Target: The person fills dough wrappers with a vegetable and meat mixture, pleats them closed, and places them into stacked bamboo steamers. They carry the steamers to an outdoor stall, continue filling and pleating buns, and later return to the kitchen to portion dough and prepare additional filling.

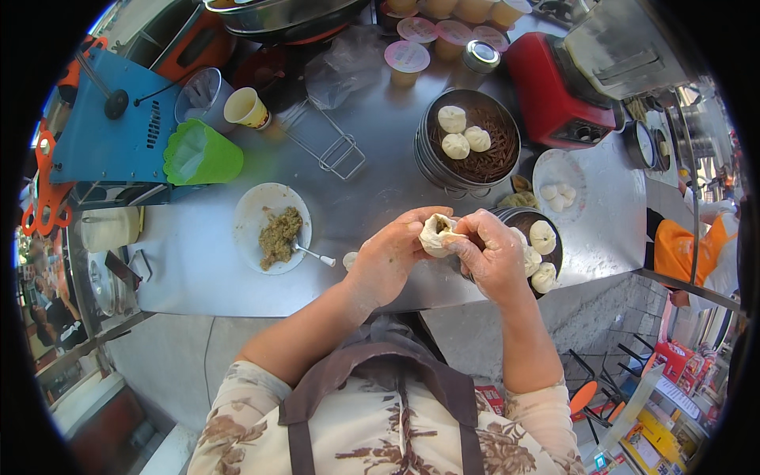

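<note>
A filled dough bun (438, 236) with pleated edges is held between both hands, its top open over greenish filling. My left hand (389, 256) cups it from the left; the fingers of my right hand (488, 249) pinch its right edge. To the left, a white plate (246, 219) carries minced filling (280, 236) with a metal spoon (317, 255) in it. Closed buns (542, 237) sit in a round steamer partly hidden behind my right hand. Farther back, three buns (456, 145) rest in a stacked metal steamer (423, 160). Part of a pale dough piece (350, 260) shows beside my left wrist.
A floral plate (579, 166) with dough balls (558, 197) lies right, near a red blender base (549, 95). A wire rack (343, 155), sealed cups (407, 62), a paper cup (247, 108) and a green container (202, 153) stand behind. A person in orange (694, 243) is at far right.
</note>
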{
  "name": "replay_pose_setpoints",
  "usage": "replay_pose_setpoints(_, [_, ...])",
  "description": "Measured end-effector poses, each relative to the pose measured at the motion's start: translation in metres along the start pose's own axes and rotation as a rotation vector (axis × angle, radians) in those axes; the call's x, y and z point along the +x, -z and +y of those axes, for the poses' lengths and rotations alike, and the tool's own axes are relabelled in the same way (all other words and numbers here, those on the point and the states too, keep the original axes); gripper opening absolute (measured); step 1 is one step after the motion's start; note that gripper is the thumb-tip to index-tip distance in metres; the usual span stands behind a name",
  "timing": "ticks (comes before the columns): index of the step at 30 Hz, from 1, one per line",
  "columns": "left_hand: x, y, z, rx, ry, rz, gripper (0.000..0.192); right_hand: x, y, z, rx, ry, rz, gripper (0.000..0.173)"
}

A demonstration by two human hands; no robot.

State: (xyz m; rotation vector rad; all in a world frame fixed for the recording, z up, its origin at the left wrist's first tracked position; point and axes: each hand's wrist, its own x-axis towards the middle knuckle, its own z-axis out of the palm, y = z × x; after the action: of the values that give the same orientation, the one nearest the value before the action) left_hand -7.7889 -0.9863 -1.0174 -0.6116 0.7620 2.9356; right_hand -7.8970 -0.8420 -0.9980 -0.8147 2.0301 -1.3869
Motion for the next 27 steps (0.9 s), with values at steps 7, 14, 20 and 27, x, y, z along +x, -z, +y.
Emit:
replay_pose_setpoints(7, [0.043, -0.008, -0.023, 0.184, -0.015, -0.053, 0.065, 0.015, 0.030, 0.011, -0.142, 0.108, -0.040, 0.021])
replay_pose_setpoints(14, [0.106, -0.022, -0.028, 0.325, 0.028, 0.060, 0.076, 0.048, 0.070, 0.048, -0.169, 0.264, 0.039, 0.014])
replay_pose_setpoints(20, [0.092, 0.015, -0.026, 0.451, -0.034, 0.419, 0.034, 0.100, 0.087, 0.113, -0.447, 0.213, 0.071, 0.019])
replay_pose_setpoints(27, [0.034, 0.062, -0.034, 0.435, 0.023, 0.465, 0.025, 0.074, 0.195, 0.246, -1.132, -0.025, 0.119, 0.018])
